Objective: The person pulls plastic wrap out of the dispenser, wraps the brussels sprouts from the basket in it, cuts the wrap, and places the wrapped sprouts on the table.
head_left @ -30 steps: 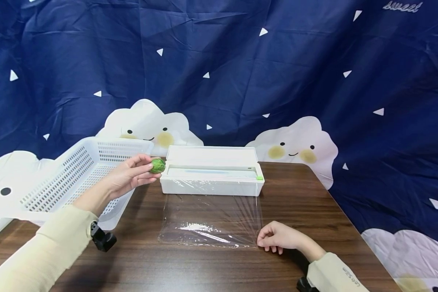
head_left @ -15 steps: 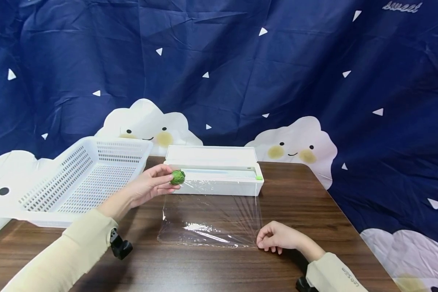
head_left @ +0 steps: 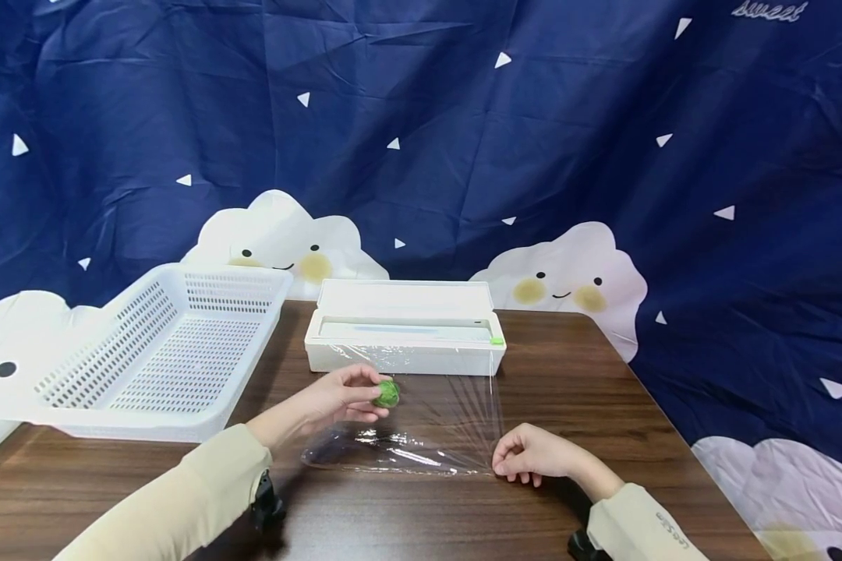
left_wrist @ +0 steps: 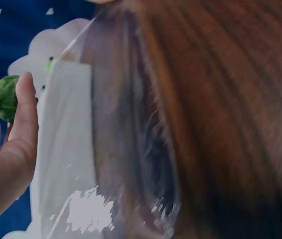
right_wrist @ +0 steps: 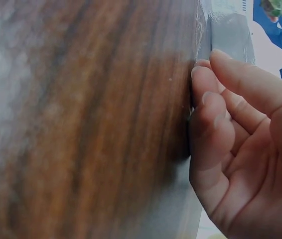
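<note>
Between thumb and fingertips, my left hand (head_left: 344,399) holds a small green Brussels sprout (head_left: 387,393) over a sheet of clear plastic wrap (head_left: 435,425). The left wrist view shows the sprout (left_wrist: 6,98) pinched from both sides. The wrap runs out from a white dispenser box (head_left: 407,360), whose lid (head_left: 407,296) stands raised. At the sheet's near right corner, my right hand (head_left: 536,453) pinches the film between thumb and forefinger. In the right wrist view, the right hand's other fingers (right_wrist: 213,129) are curled beneath.
A white perforated plastic basket (head_left: 182,366) stands at the left of the brown wooden table (head_left: 393,514). A green tab (head_left: 497,341) sits at the box's right end. Behind the table hangs a dark blue curtain (head_left: 435,179) with clouds.
My left hand has carried the Brussels sprout rightward and toward me, from beside the dispenser box to over the plastic wrap. The right hand stays at the wrap's corner.
</note>
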Tool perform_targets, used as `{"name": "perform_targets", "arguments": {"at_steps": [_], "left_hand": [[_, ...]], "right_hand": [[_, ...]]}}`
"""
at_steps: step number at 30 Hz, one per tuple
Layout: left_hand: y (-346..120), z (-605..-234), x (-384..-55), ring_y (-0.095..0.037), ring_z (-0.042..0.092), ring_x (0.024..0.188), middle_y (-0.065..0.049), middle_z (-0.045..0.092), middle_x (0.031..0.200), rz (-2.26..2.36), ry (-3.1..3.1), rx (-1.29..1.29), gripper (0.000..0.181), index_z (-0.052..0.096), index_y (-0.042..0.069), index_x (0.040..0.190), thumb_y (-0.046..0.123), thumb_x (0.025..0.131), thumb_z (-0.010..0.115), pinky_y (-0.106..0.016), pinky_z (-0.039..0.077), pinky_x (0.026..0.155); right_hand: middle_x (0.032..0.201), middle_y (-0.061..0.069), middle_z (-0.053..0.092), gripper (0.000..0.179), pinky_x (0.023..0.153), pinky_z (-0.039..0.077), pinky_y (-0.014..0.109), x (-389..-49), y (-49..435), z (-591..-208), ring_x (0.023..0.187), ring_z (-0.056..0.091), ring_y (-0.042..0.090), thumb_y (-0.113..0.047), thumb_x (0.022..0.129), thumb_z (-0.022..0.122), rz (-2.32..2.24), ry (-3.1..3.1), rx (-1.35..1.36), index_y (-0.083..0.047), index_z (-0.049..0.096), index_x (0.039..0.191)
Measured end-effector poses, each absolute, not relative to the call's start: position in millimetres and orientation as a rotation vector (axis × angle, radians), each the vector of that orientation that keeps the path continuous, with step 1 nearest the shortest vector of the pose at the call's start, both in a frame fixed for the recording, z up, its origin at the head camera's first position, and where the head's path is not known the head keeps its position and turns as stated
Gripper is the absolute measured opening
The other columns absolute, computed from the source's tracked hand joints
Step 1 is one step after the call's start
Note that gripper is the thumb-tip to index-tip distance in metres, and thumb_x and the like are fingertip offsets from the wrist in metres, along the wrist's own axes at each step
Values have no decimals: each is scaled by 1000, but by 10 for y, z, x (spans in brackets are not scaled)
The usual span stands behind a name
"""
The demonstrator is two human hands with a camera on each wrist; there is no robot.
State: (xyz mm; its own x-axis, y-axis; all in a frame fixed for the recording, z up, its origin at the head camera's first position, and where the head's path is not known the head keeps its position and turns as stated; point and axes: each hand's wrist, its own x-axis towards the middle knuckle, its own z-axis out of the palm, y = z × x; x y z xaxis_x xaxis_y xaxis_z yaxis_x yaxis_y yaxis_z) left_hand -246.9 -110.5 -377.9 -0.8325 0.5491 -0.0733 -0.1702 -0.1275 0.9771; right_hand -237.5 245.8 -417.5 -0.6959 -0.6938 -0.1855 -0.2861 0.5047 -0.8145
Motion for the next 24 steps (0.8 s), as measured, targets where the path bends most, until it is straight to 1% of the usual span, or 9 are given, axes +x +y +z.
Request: {"name": "perform_targets", "arguments": {"at_steps": [2, 4, 9, 12, 17, 24], "left_hand": [[-1044, -3831, -2464, -25, 64, 86, -18, 52, 122, 1997, 1679, 402, 14, 49, 3, 103, 1, 90, 53, -35, 50, 79], [-986, -3876, -2461, -24, 64, 85, -16, 52, 122, 1997, 1686, 381, 15, 49, 2, 105, 1, 90, 53, -33, 51, 77], [-874, -3965, -2454, -24, 64, 81, -14, 57, 109, 1982, 1700, 353, 16, 47, 1, 105, 0, 91, 53, -32, 52, 74], [-829, -4012, -2454, -24, 64, 80, -14, 58, 107, 1967, 1701, 347, 16, 47, 1, 105, 0, 91, 53, -32, 52, 73], [-764, -4077, -2465, -23, 64, 78, -15, 57, 108, 1962, 1708, 344, 16, 46, 0, 104, -1, 90, 53, -31, 53, 70], [-709, -4170, -2485, -23, 64, 81, -17, 52, 117, 1967, 1690, 317, 20, 43, -2, 109, -2, 91, 51, -31, 52, 73]], "right_hand": [[60, 0, 57, 11, 38, 38, 19, -2375, 2459, -4174, 47, 46, 6, -13, 85, 64, -1088, 2252, -800, -3, 66, 81], [61, 0, 57, 12, 38, 38, 18, -2372, 2458, -4173, 47, 46, 6, -14, 85, 64, -1088, 2253, -797, -3, 66, 81], [61, 1, 57, 12, 38, 38, 18, -2363, 2455, -4167, 47, 46, 7, -14, 85, 63, -1088, 2258, -789, -3, 66, 81], [61, 1, 56, 12, 38, 38, 18, -2358, 2454, -4164, 47, 46, 7, -14, 85, 63, -1083, 2262, -787, -4, 66, 80], [61, 1, 57, 12, 38, 38, 18, -2360, 2457, -4162, 47, 46, 7, -14, 85, 63, -1080, 2263, -789, -3, 66, 80], [61, 1, 57, 12, 38, 38, 18, -2371, 2456, -4171, 47, 46, 6, -14, 85, 63, -1084, 2258, -799, -3, 66, 80]]}}
